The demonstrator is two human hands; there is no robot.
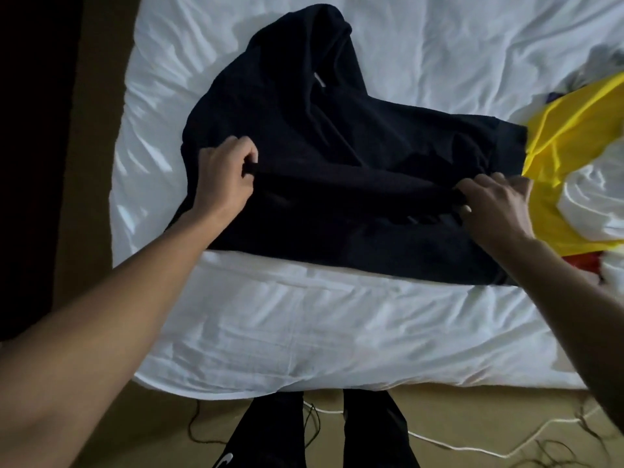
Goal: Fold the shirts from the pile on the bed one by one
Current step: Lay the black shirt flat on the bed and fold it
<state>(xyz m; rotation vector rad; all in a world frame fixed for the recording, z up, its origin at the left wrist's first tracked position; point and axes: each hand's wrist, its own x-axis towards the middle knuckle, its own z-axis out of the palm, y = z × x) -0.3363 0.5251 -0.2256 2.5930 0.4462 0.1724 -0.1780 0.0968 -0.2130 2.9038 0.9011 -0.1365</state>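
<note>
My left hand (227, 175) and right hand (496, 206) each pinch a fold of the black shirt (337, 170) at frame centre; uneven tension may skew the fold onto the yellow shirt (567, 157).

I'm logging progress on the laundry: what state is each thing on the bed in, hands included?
black shirt: spread on the bed, a fold raised across its middle.
left hand: grips the fold's left end.
right hand: pinches the fold's right end.
yellow shirt: unfolded, rumpled, beside the black shirt.
bed: sheet wrinkled.
</note>
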